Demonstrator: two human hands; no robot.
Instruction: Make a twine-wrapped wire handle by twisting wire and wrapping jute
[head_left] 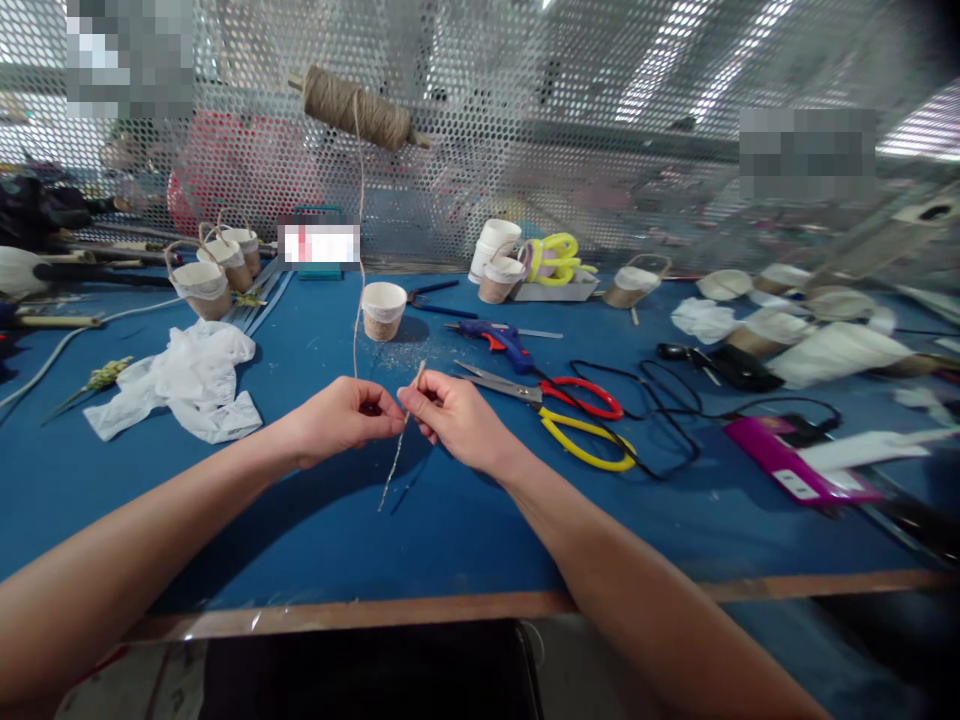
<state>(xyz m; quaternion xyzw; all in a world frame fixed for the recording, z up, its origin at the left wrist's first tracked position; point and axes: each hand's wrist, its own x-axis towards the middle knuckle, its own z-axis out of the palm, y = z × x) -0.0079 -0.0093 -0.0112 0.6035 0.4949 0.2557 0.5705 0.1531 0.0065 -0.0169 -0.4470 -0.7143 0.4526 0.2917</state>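
Observation:
My right hand (457, 415) pinches a thin wire-like strand (394, 462), whose light, twisted-looking lower part slants down toward me. Its tan upper tip sticks out above the fingers. Close beside it, my left hand (352, 415) has its fingertips closed on twine (361, 230) running down from a spool (356, 108) hung on the mesh. The exact spot where twine and strand meet is hidden by my fingers. Beyond my hands stands a small white-lined cup (383, 310) with a brown lower band. Scissors (517, 388) with one red and one yellow handle lie right of my right hand.
A blue glue gun (499, 338) and pliers (435, 297) lie behind the scissors, a black cord looping rightward. Handled cups (206, 290) and crumpled white fabric (187, 380) are at left. A purple box (787, 465) sits at right. Perforated mesh (480, 100) closes off the back.

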